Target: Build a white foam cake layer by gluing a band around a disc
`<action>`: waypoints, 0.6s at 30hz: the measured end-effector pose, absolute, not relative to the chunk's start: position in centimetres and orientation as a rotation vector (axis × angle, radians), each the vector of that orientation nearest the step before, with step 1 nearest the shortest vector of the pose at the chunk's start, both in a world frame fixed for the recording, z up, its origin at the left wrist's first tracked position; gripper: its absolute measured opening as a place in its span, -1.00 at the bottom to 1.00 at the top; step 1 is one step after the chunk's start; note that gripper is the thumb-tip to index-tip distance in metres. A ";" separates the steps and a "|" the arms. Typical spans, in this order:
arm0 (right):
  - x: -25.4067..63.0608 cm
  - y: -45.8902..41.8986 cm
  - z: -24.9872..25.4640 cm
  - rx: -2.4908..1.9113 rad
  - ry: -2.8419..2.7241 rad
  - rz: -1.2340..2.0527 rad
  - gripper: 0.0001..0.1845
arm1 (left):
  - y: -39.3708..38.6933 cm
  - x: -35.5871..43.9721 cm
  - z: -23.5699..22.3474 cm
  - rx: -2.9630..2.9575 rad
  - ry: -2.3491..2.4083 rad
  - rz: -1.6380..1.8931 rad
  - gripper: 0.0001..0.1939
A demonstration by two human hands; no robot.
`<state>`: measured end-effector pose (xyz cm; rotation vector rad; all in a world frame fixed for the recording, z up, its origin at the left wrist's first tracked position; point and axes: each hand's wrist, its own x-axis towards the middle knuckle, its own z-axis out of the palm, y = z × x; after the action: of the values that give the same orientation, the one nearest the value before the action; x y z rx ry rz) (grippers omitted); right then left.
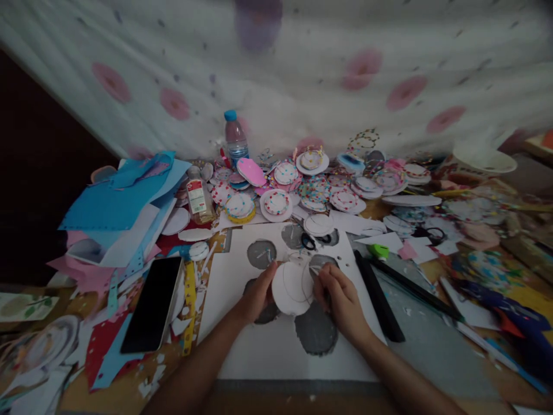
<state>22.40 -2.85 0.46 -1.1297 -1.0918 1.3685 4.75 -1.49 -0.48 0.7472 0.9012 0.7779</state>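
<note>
Both hands meet over a white paper disc (292, 288) with a pencilled circle on it. My left hand (258, 294) pinches the disc's left edge, fingers closed. My right hand (339, 297) is curled at the disc's right edge, fingers pressed together on a thin tool I cannot make out. The disc lies above a large white sheet (276, 346) with round holes cut out of it, showing grey patches. A pair of black-handled scissors (314, 240) lies just beyond the hands on the sheet.
A black phone (152, 304) lies to the left. Blue and pink paper sheets (116, 196) pile at far left. Several decorated paper discs (311, 187) crowd the back, with a water bottle (235, 135) and a glue bottle (199, 200). Black rulers (378, 294) lie to the right.
</note>
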 end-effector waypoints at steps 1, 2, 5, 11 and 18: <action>22.4 -2.8 0.5 -1.132 -1.092 1.369 -0.61 | -1.5 4.7 -0.5 0.748 0.893 0.784 -0.32; 22.4 -2.8 0.4 -1.134 -1.091 1.373 -0.61 | -1.4 4.6 -0.4 0.773 0.897 0.796 -0.34; 22.5 -3.0 0.3 -1.123 -1.082 1.402 -0.62 | -1.3 4.1 -0.1 0.948 0.965 0.834 -0.40; 22.8 -3.3 -0.3 -1.077 -1.005 1.390 -0.67 | -1.0 4.0 0.1 0.842 0.947 0.902 -0.49; 22.6 -2.9 0.0 -1.050 -1.081 1.398 -0.79 | -0.9 4.1 0.4 0.639 0.918 0.977 -0.45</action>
<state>22.59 -2.89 -0.02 -1.0500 -1.0814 1.3984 4.13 -0.86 0.43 0.6386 0.9175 0.9775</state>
